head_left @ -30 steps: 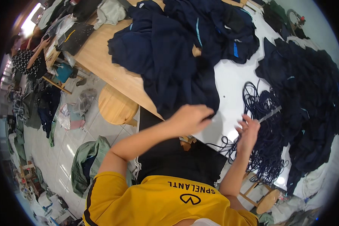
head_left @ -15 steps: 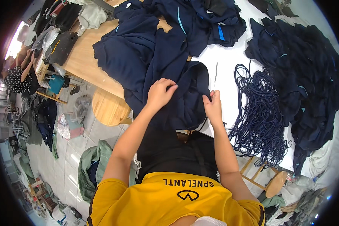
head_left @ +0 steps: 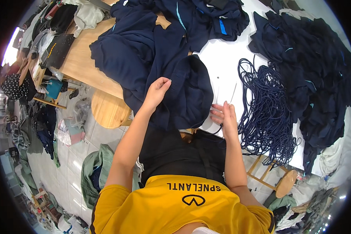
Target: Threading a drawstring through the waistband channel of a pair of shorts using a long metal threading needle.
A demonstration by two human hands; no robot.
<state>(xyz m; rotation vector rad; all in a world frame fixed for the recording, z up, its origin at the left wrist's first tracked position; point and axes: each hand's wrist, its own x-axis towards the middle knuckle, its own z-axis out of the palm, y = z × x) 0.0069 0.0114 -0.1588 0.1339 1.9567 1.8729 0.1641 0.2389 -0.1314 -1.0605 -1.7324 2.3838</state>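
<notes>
A dark navy garment [head_left: 183,89] lies bunched over the table edge in front of me. My left hand [head_left: 156,93] is closed in a pinch at its cloth, near the middle of the bundle. To the right of the garment, my right hand [head_left: 225,120] holds a thin metal rod [head_left: 233,93] between thumb and fingers, its tip pointing away from me. The other fingers of that hand are spread. A dark cord [head_left: 220,130] runs beside this hand, by the table edge; whether it joins the rod I cannot tell.
A tangled heap of navy cords [head_left: 267,113] lies right of my right hand. Beyond it is a large pile of navy garments [head_left: 312,74]. More navy garments [head_left: 218,23] lie at the back. Wooden stools [head_left: 109,109] stand below the table. At far left, another person [head_left: 17,85] works.
My right hand has moved a little right and nearer to me, with the rod tilting rightward and some fingers spreading. My left hand has shifted slightly left, still pinched at the garment.
</notes>
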